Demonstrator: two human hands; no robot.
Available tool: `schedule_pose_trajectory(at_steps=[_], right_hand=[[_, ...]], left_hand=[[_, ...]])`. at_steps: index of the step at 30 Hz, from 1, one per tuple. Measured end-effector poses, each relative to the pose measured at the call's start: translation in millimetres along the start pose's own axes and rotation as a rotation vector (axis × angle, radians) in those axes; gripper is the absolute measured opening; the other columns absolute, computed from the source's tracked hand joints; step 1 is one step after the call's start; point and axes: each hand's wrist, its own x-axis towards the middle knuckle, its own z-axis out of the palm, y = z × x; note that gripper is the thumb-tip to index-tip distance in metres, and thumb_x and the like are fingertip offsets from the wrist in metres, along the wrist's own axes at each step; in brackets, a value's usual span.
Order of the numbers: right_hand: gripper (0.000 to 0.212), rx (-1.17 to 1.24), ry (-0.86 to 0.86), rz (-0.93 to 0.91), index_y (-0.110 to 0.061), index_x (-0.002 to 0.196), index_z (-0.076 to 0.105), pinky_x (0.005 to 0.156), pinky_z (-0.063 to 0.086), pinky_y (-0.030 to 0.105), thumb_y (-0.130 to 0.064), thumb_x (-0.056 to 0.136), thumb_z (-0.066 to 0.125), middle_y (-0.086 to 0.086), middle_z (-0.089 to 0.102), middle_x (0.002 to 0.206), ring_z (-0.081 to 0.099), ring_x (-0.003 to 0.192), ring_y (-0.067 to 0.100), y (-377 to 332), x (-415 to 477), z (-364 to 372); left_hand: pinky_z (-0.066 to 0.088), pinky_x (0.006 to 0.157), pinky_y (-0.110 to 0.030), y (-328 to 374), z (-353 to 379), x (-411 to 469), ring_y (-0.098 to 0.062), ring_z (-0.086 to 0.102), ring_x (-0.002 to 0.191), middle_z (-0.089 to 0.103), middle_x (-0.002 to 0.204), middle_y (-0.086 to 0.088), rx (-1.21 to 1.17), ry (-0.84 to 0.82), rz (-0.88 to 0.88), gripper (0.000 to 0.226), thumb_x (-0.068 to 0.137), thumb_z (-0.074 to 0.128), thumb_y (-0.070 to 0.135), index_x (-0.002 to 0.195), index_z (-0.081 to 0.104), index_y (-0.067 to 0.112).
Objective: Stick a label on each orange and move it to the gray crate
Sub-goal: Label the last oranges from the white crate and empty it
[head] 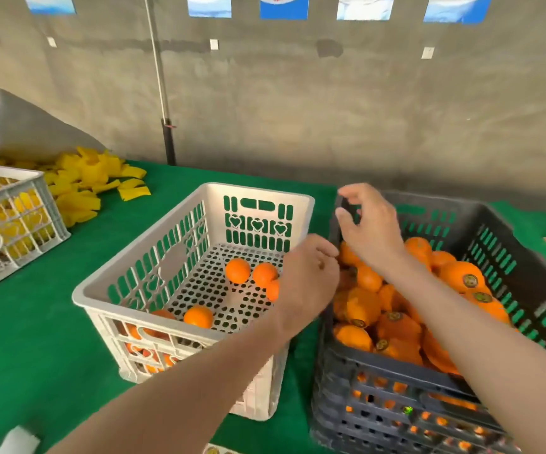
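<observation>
Currently most oranges (368,278) sit piled in the gray crate (379,388) on my right. Several show a round dark label (470,280) on top. A few more oranges (237,271) lie loose on the perforated floor of the white crate (153,257) just left of it, and I can't see a label on those. The two crates stand side by side, nearly touching.

My left hand (311,276) hangs over the white crate's right edge, by the gray crate's left wall. Its fingers are curled inward with the back of the hand towards me, so I can't tell whether it holds anything.

My right hand (373,227) is raised above the gray crate's far left corner. Thumb and forefinger are bent towards each other with a gap between, and nothing shows in that gap. The other fingers are loosely curled.

Both crates stand on the green desk (35,339). Far left is a light slatted crate (35,204) with yellow stuff inside, and a heap of yellow pieces (91,178) lies behind it on the desk. A bare concrete wall (297,109) stands behind, with a thin pole (160,77) running up it.
</observation>
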Motion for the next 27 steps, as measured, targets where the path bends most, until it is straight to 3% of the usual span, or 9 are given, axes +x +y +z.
schedule_pose_trajectory(at_steps=[2, 4, 8, 10, 13, 16, 21, 23, 27], right_hand=[[0.020, 0.018, -0.150, -0.062, -0.008, 0.110, 0.062, 0.085, 0.040, 0.023, -0.009, 0.090, 0.058, 0.007, 0.063, 0.108, 0.058, 0.102, 0.020, -27.1, -14.8, 20.7], [0.020, -0.004, -0.380, -0.077, -0.015, 0.112, 0.061, 0.089, 0.043, 0.027, -0.018, 0.093, 0.055, 0.001, 0.062, 0.113, 0.056, 0.105, 0.015, -46.3, -24.5, 44.6], [0.043, -0.074, -0.745, -0.148, -0.028, 0.134, 0.042, 0.095, 0.040, 0.033, -0.031, 0.093, 0.055, -0.001, 0.051, 0.132, 0.046, 0.119, 0.018, -61.8, -34.2, 82.9], [0.058, -0.152, -0.898, -0.202, -0.033, 0.144, 0.029, 0.099, 0.040, 0.039, -0.033, 0.092, 0.057, 0.002, 0.045, 0.137, 0.043, 0.122, 0.021, -55.2, -37.6, 91.3], [0.069, -0.246, -0.999, -0.248, -0.038, 0.148, 0.016, 0.102, 0.039, 0.042, -0.040, 0.092, 0.056, 0.003, 0.041, 0.139, 0.039, 0.126, 0.022, -43.4, -40.5, 96.4], [0.068, -0.262, -0.987, -0.241, -0.042, 0.147, 0.015, 0.100, 0.040, 0.041, -0.043, 0.091, 0.055, 0.001, 0.045, 0.135, 0.043, 0.123, 0.022, -40.7, -40.1, 99.2], [0.066, -0.229, -0.964, -0.158, -0.040, 0.146, 0.021, 0.099, 0.042, 0.039, -0.039, 0.090, 0.057, 0.002, 0.050, 0.130, 0.047, 0.120, 0.021, -44.4, -38.8, 94.7], [0.060, -0.190, -0.880, -0.179, -0.034, 0.144, 0.029, 0.100, 0.042, 0.036, -0.033, 0.090, 0.056, -0.001, 0.051, 0.135, 0.047, 0.122, 0.018, -50.0, -37.7, 91.3], [0.033, -0.097, -0.674, -0.199, -0.020, 0.125, 0.056, 0.091, 0.047, 0.040, -0.022, 0.092, 0.054, 0.001, 0.063, 0.114, 0.056, 0.104, 0.020, -61.7, -36.9, 78.7]], left_hand=[[0.048, 0.058, -0.016, -19.1, -36.3, 23.1, -0.003, 0.056, 0.067, 0.058, 0.080, 0.009, 0.056, 0.006, -0.047, 0.022, 0.092, 0.051, 0.002, 0.080, 0.058, 0.020], [0.053, 0.061, -0.017, -42.7, -75.4, 47.6, -0.010, 0.061, 0.073, 0.065, 0.090, 0.002, 0.321, -0.157, -0.124, 0.017, 0.094, 0.051, 0.005, 0.088, 0.064, 0.015], [0.040, 0.104, -0.033, -97.6, -119.0, 73.5, -0.021, 0.055, 0.120, 0.059, 0.130, -0.005, 0.890, -0.577, -0.174, 0.030, 0.094, 0.053, 0.011, 0.123, 0.062, 0.013], [0.035, 0.110, -0.037, -124.7, -122.4, 79.5, -0.024, 0.047, 0.129, 0.051, 0.140, -0.006, 1.032, -0.771, -0.171, 0.041, 0.093, 0.059, 0.015, 0.134, 0.054, 0.014], [0.036, 0.110, -0.044, -167.6, -110.7, 88.7, -0.032, 0.043, 0.132, 0.044, 0.145, -0.010, 1.204, -1.034, -0.260, 0.066, 0.087, 0.068, 0.030, 0.144, 0.040, 0.012], [0.038, 0.108, -0.049, -201.5, -96.7, 90.0, -0.036, 0.040, 0.133, 0.040, 0.149, -0.011, 1.282, -1.161, -0.359, 0.080, 0.082, 0.071, 0.041, 0.146, 0.035, 0.009], [0.042, 0.104, -0.048, -223.8, -92.7, 87.3, -0.035, 0.046, 0.129, 0.044, 0.146, -0.010, 1.326, -1.246, -0.407, 0.067, 0.084, 0.073, 0.027, 0.141, 0.043, 0.008], [0.047, 0.098, -0.044, -214.3, -93.9, 87.3, -0.035, 0.048, 0.126, 0.045, 0.143, -0.011, 1.268, -1.168, -0.378, 0.073, 0.080, 0.075, 0.021, 0.142, 0.040, 0.008], [0.051, 0.062, -0.023, -167.5, -111.1, 92.6, -0.018, 0.061, 0.084, 0.054, 0.108, -0.005, 0.664, -0.809, -0.286, 0.054, 0.081, 0.073, 0.019, 0.126, 0.044, 0.015]])
